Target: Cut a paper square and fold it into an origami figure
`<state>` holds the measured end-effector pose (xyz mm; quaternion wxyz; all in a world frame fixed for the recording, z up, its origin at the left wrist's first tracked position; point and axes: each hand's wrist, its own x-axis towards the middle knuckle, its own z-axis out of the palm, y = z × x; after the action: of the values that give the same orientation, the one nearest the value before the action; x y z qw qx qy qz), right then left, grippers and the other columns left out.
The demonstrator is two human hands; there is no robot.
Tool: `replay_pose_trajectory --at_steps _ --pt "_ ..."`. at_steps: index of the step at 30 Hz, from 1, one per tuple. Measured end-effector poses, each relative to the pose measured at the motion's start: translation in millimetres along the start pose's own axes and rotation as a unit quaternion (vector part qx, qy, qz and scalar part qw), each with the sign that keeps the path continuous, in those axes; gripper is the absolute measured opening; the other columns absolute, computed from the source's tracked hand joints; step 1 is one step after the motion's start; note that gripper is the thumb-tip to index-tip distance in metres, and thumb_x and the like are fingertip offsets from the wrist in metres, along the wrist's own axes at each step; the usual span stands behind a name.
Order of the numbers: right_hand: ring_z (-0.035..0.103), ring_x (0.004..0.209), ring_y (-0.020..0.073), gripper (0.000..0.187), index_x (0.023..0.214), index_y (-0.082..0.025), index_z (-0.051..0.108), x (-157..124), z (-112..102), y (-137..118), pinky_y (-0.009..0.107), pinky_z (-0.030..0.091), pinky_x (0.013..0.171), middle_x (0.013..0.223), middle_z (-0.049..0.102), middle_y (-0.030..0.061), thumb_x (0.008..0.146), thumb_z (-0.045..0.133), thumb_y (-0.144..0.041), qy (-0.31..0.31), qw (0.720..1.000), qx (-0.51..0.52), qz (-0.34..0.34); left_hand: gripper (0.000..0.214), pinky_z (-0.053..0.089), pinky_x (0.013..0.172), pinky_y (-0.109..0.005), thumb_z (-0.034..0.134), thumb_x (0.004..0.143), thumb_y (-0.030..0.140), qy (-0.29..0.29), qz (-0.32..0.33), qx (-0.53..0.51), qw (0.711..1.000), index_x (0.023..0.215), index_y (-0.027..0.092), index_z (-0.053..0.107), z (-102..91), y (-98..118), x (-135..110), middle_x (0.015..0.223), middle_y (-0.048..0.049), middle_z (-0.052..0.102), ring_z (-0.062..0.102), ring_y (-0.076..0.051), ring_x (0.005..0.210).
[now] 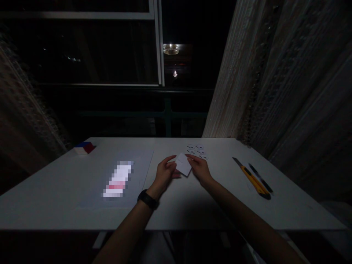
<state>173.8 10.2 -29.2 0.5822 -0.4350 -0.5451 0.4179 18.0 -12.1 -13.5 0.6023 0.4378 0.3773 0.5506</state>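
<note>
A small white piece of paper (182,165) is held above the table between my two hands, tilted with one corner toward me. My left hand (165,170) pinches its left edge, thumb on top and fingers behind. On the other side, my right hand (200,168) grips the right edge with its fingers closed. Just beyond the right hand lie several small white paper pieces (200,151) with dark marks, set out in rows. Whether the held paper is a single sheet or folded, I cannot tell.
On the white table (176,212), a lit, blurred-out screen (118,179) rests on a pale sheet (144,161) to the left. A coloured cube (84,147) sits at the far left. To the right lie a yellow utility knife (254,180) and a dark pen (260,177). Curtains (233,73) flank the window.
</note>
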Motion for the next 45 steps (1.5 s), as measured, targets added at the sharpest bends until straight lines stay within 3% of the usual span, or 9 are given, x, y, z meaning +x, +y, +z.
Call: replay_pose_trajectory --at_steps 2,4,10,14,18,21,27,36,45 --pt "0.059 0.084 0.0193 0.03 0.093 -0.017 0.066 1 0 1 0.03 0.047 0.071 0.092 0.067 0.0066 0.072 0.057 -0.037 0.004 0.999 -0.026 -0.04 0.048 0.054 0.049 -0.03 0.064 0.067 0.022 0.011 -0.012 0.012 1.0 0.113 0.016 0.051 0.2 0 -1 0.083 -0.009 0.064 0.063 -0.017 0.061" --pt "0.059 0.086 0.0203 0.032 0.095 -0.017 0.066 0 0 2 0.032 0.046 0.075 0.096 0.066 0.0079 0.072 0.057 -0.037 -0.01 0.997 -0.058 -0.04 0.042 0.054 0.051 -0.029 0.063 0.068 0.018 0.025 -0.004 0.004 1.0 0.108 0.013 0.053 0.1 -1 -1 0.08 -0.0083 0.064 0.062 -0.016 0.061" --pt "0.059 0.075 0.0185 0.047 0.099 -0.018 0.064 -3 2 2 0.028 0.047 0.063 0.096 0.064 0.0083 0.056 0.071 -0.035 -0.043 0.991 -0.116 -0.045 0.027 0.053 0.07 -0.029 0.066 0.066 0.022 0.042 0.019 -0.043 0.998 0.09 0.01 0.062 -1.4 -5 4 0.082 -0.0084 0.063 0.061 -0.015 0.074" --pt "0.057 0.066 0.0157 0.031 0.087 -0.017 0.067 -6 4 -2 0.025 0.044 0.057 0.083 0.066 0.0059 0.067 0.062 -0.04 -0.05 0.99 -0.12 -0.061 0.036 0.05 0.067 -0.026 0.071 0.06 0.032 0.039 0.03 -0.01 0.999 0.088 0.01 0.063 -1.8 -5 7 0.082 -0.0086 0.065 0.06 -0.014 0.072" --pt "0.043 0.038 0.0094 0.035 0.061 -0.015 0.06 -8 5 -7 0.02 0.031 0.038 0.043 0.051 -0.0016 0.073 0.053 -0.047 -0.033 0.995 -0.089 -0.029 0.04 0.048 0.065 -0.026 0.072 0.058 0.03 0.045 0.042 0.036 0.997 0.091 0.009 0.064 -2.0 -3 7 0.083 -0.0095 0.066 0.06 -0.016 0.071" --pt "0.035 0.028 0.0076 0.037 0.061 -0.016 0.055 -7 3 -9 0.02 0.024 0.031 0.033 0.042 -0.0052 0.071 0.053 -0.051 -0.01 0.999 -0.036 0.02 0.037 0.048 0.066 -0.026 0.07 0.056 0.018 0.05 0.037 0.049 0.997 0.091 0.01 0.063 -2.0 -2 6 0.083 -0.0087 0.066 0.06 -0.017 0.072" --pt "0.036 0.028 0.0067 0.038 0.072 -0.015 0.055 -2 -2 -10 0.018 0.024 0.028 0.036 0.045 -0.0058 0.065 0.061 -0.052 0.026 0.993 0.088 0.067 0.048 0.047 0.068 -0.027 0.059 0.049 -0.001 0.019 0.03 0.055 0.998 0.095 0.013 0.061 -2.0 -3 5 0.087 -0.0078 0.066 0.061 -0.018 0.077" --pt "0.032 0.029 0.0041 0.036 0.066 -0.015 0.051 6 -11 -8 0.016 0.02 0.027 0.037 0.041 -0.0076 0.062 0.065 -0.048 0.065 0.979 0.169 0.098 0.048 0.048 0.064 -0.029 0.073 0.053 0.013 -0.028 -0.028 0.044 0.998 0.098 0.011 0.057 -2.1 1 1 0.083 -0.0105 0.068 0.063 -0.018 0.066" --pt "0.035 0.03 0.0031 0.032 0.073 -0.014 0.057 7 -14 -10 0.016 0.022 0.027 0.047 0.05 -0.0057 0.056 0.071 -0.037 0.057 0.978 0.169 0.104 0.038 0.048 0.058 -0.026 0.076 0.054 0.025 0.058 -0.012 0.001 0.998 0.086 0.009 0.063 -1.1 4 1 0.075 -0.0089 0.067 0.061 -0.016 0.062"
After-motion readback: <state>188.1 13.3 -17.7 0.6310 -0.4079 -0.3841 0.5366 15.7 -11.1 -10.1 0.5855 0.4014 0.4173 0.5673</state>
